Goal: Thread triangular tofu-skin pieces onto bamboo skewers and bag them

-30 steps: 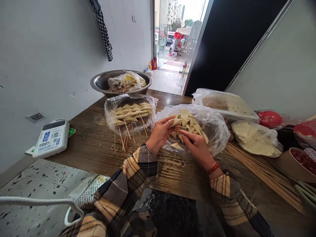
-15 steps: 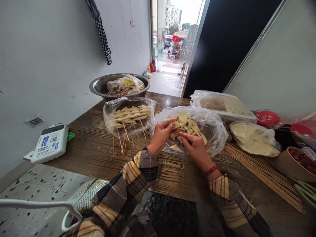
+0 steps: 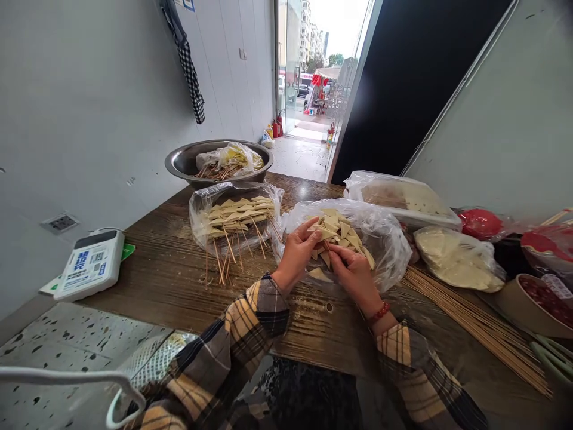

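Observation:
My left hand (image 3: 299, 254) pinches a pale triangular tofu piece (image 3: 323, 232) over an open clear plastic bag (image 3: 385, 239) full of loose triangles. My right hand (image 3: 353, 270) is closed just below it, fingers curled against the same piece; a thin skewer seems to run between the hands, though I cannot make it out clearly. One loose triangle (image 3: 319, 275) lies at the bag's mouth. To the left, a second bag (image 3: 235, 218) holds finished skewered triangles, their sticks pointing toward me.
A steel basin (image 3: 183, 160) with bagged skewers stands at the back. A bundle of bare bamboo skewers (image 3: 478, 322) lies at right, near bagged flat sheets (image 3: 456, 260), a covered tray (image 3: 403, 194) and bowls of red food (image 3: 544, 295). A white scale (image 3: 89, 264) sits at left.
Both hands have drawn closer together around the triangle piece; the left thumb now presses on top of it. The view shifted slightly downward.

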